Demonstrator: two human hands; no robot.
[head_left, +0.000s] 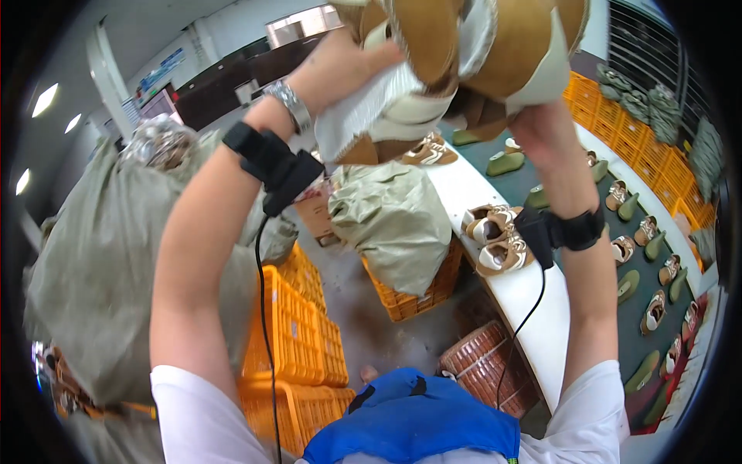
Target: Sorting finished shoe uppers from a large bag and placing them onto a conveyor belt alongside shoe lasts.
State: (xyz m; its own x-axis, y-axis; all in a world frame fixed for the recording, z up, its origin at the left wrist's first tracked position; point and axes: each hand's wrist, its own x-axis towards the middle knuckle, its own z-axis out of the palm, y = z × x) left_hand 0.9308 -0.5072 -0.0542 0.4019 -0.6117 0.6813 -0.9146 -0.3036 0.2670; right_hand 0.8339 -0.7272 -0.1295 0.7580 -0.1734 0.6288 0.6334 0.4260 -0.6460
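Held up high at the top of the view is a bunch of brown and white shoe uppers [425, 46]. My left hand [340, 69] grips it from the left, thumb over the near side and the other fingers mostly hidden. On the right, my right hand [547, 135] holds the bunch from below, its fingertips hidden behind the brown material. Beneath the right wrist, brown and white sneakers [502, 251] stand on a white ledge [533, 317]. Another such shoe [430, 151] sits farther along that ledge, just under the bunch.
A dark green conveyor belt [638, 332] at right carries sneakers and green shoe lasts [506, 163]. Orange crates [290, 332] stack at left beside a large grey-green sack [108, 271]. A sack-covered crate [421, 298] stands ahead, and a reddish-brown round stool [487, 359] under the ledge.
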